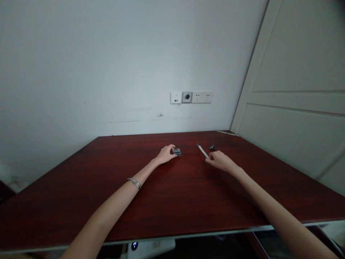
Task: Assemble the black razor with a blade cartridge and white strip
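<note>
From where I stand, the small striped case point(177, 151) is the reference point; it sits at the far part of the dark red tabletop point(161, 201). The left hand point(166, 154) is at the left side of the case, with thumb and fingers pinched on its edges. I cannot tell whether the case rests on the wood or is slightly raised. To the right of the case, the right hand point(218, 160) is closed, gripping the near end of a white strip point(202, 150); the strip's dark tip points away from the person and slightly toward the case, without touching it. Farther right of the case, beyond the right hand's knuckles, is a dark item with a teal head point(212, 147); its lower part is hidden, so contact with the hand cannot be confirmed. A socket panel point(202, 97) is on the wall beyond the case. Status, as judged from this position: a hold is established on the case and on the strip; the two parts are separate, and no joining or stacking of them is done. The case's contents, if any, cannot be made out.
</note>
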A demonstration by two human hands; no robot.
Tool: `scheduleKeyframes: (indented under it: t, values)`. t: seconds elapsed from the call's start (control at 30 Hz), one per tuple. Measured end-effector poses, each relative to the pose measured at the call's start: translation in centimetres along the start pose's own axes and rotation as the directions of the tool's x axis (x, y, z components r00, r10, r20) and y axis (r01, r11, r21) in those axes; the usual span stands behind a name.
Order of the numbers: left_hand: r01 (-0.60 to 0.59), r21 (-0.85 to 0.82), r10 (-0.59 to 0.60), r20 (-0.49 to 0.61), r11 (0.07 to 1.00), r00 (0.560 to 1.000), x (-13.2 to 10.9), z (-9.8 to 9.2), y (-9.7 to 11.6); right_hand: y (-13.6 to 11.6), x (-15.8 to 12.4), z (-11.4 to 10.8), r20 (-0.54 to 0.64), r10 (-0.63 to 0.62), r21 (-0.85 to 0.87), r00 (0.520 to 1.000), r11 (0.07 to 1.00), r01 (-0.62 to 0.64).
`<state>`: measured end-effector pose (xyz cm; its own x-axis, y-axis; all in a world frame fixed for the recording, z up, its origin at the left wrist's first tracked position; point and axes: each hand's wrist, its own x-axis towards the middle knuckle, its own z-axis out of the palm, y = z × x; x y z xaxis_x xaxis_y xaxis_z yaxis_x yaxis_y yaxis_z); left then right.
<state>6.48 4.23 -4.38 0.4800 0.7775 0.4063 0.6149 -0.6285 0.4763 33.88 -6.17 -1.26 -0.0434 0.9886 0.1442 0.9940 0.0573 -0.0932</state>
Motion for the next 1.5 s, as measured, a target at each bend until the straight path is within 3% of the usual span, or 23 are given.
scheduleKeyframes:
  t: [0.23,0.37,0.53,0.7,1.0,1.5]
  values:
    - [0.096,0.062,-0.095,-0.009,0.993,0.995,-3.1,-4.6,-2.4,-10.0,0.9,1.0,-0.008,-0.099,-0.022,0.995,0.995,0.099]
    - [0.155,0.062,-0.155,-0.008,0.986,0.988,-4.5,-5.8,-3.1,-14.6,1.3,1.6,0.005,-0.151,-0.014,0.989,0.988,0.151]
    - [0.198,0.09,-0.199,-0.003,0.976,0.98,-5.4,-6.5,-4.2,-18.0,1.7,1.8,0.036,-0.181,-0.009,0.983,0.983,0.182]
    - [0.246,0.108,-0.248,0.005,0.963,0.969,-5.6,-6.8,-4.5,-19.1,1.5,2.1,0.077,-0.166,0.003,0.983,0.986,0.167]
    - [0.211,0.084,-0.216,0.047,0.974,0.975,-5.9,-6.9,-4.0,-19.0,1.2,3.0,0.068,-0.164,0.037,0.984,0.986,0.161]
    - [0.165,0.028,-0.167,0.093,0.986,0.982,-5.8,-6.6,-4.7,-18.6,0.8,2.4,0.054,-0.159,0.027,0.986,0.987,0.158]
